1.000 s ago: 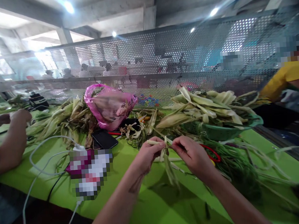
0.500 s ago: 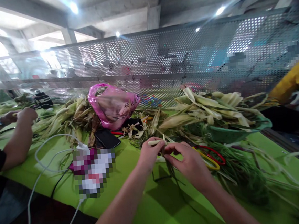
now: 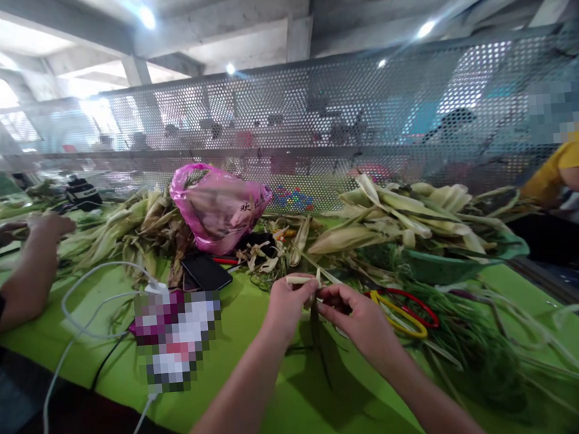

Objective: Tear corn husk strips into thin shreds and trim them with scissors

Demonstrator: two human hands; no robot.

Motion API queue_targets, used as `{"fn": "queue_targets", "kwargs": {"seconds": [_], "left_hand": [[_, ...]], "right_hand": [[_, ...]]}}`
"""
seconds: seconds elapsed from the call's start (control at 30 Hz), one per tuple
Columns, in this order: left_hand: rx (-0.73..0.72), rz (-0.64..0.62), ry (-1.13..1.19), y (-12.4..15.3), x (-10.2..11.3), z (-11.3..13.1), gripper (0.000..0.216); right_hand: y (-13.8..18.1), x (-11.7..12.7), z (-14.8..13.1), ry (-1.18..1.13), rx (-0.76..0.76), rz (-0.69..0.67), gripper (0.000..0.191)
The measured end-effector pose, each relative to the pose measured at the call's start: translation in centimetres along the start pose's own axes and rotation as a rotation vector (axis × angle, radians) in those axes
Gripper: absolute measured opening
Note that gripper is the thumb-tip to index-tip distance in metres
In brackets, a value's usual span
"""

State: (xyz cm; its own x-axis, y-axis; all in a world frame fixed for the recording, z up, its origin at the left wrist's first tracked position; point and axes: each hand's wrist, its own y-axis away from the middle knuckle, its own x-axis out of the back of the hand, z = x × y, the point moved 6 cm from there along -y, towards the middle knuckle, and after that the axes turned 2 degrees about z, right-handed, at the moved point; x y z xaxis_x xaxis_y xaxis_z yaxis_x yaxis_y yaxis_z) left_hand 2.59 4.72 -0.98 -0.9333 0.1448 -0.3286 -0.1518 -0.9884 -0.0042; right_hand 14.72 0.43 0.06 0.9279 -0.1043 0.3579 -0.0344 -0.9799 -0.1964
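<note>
Hanging darker than a second ago, husk [image 3: 316,328] is perhaps being turned while being pinched by left hand [image 3: 287,305] and right hand [image 3: 352,312] together.

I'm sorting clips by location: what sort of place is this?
Probably a shared craft workshop: husks piled over a basket, a long perforated screen, and a co-worker's hand at the same green table.

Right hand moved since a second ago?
Yes: the right hand has shifted left against the green basket, uncovering more of the yellow loop.
</note>
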Motion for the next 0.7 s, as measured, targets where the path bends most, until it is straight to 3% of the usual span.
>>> {"fn": "queue_targets", "kwargs": {"seconds": [0.47,0.7], "left_hand": [[0.121,-0.094,-0.001,0.6,-0.8,-1.0,0.036],[0.041,-0.038,0.037,0.0,-0.5,-0.9,0.038]], "right_hand": [[0.1,0.7,-0.3,0.097,0.044,0.080,0.021],[0.0,0.8,-0.4,0.234,0.086,0.013,0.019]]}}
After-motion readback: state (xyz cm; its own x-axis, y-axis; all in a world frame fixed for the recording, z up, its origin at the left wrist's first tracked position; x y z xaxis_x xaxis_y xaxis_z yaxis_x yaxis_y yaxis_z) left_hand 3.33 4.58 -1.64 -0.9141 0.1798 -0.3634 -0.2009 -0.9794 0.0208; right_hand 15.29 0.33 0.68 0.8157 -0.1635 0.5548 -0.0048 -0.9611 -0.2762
